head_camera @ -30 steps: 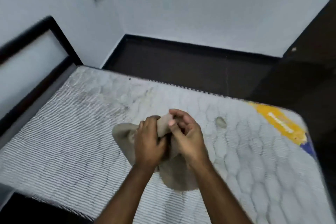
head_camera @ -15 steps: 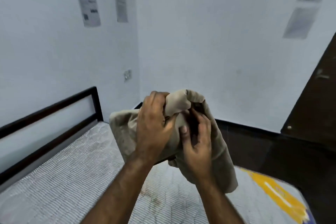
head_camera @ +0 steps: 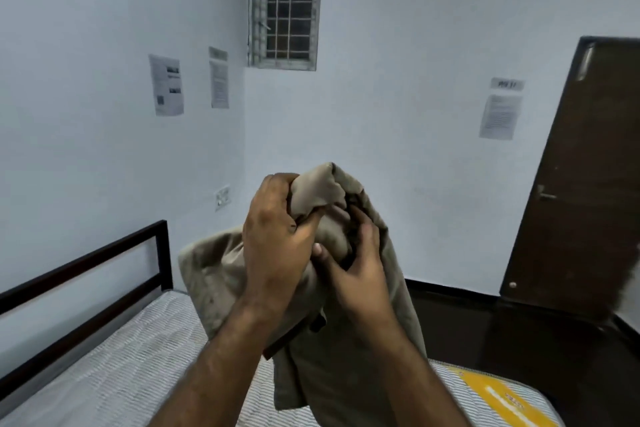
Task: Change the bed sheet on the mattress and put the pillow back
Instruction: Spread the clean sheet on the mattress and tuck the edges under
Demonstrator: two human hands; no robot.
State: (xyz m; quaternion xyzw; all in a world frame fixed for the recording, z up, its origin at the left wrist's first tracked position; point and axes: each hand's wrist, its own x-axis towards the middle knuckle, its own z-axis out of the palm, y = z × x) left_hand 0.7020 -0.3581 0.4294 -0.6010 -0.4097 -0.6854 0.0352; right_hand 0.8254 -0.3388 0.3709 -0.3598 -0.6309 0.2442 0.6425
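The folded tan sheet (head_camera: 322, 288) is held up above the near side of the bare mattress (head_camera: 114, 367), gripped by the left hand (head_camera: 277, 236) and right hand (head_camera: 356, 267), so its edge should be found and shaken open gently.

The bunched sheet (head_camera: 332, 288) is hiding the right hand's (head_camera: 360, 274) fingertips and running off the bottom edge. Print on the wall papers (head_camera: 167, 84) is staying too small to read, and the mattress (head_camera: 114, 367) is getting cut off at the frame's bottom.
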